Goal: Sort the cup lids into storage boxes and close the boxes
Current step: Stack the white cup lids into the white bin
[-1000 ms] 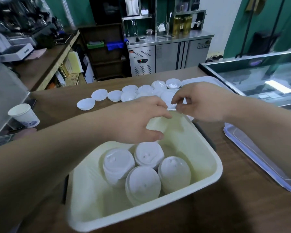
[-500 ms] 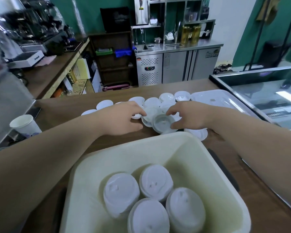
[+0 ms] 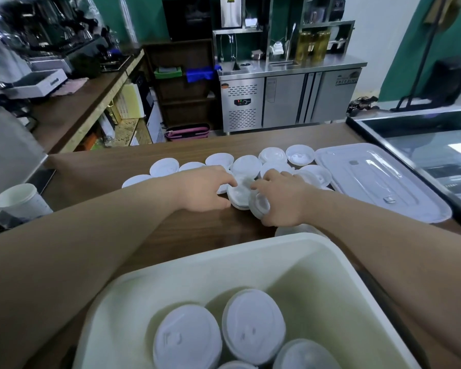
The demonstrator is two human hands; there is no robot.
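Under straight fingertips of left hand (image 3: 202,187): lid stack (image 3: 238,195), as before. Right hand (image 3: 288,201) fingers now curl round one tilted lid (image 3: 260,205), previously flat.

Mid-frame I see my left hand (image 3: 205,187) with its fingertips on a flat lid (image 3: 239,194). My right hand (image 3: 284,202) is curled round a tilted lid (image 3: 259,205). Loose lids (image 3: 246,165) lie around them on the counter (image 3: 197,235). At the bottom of the frame, the storage box (image 3: 250,251) holds lid stacks (image 3: 253,326).
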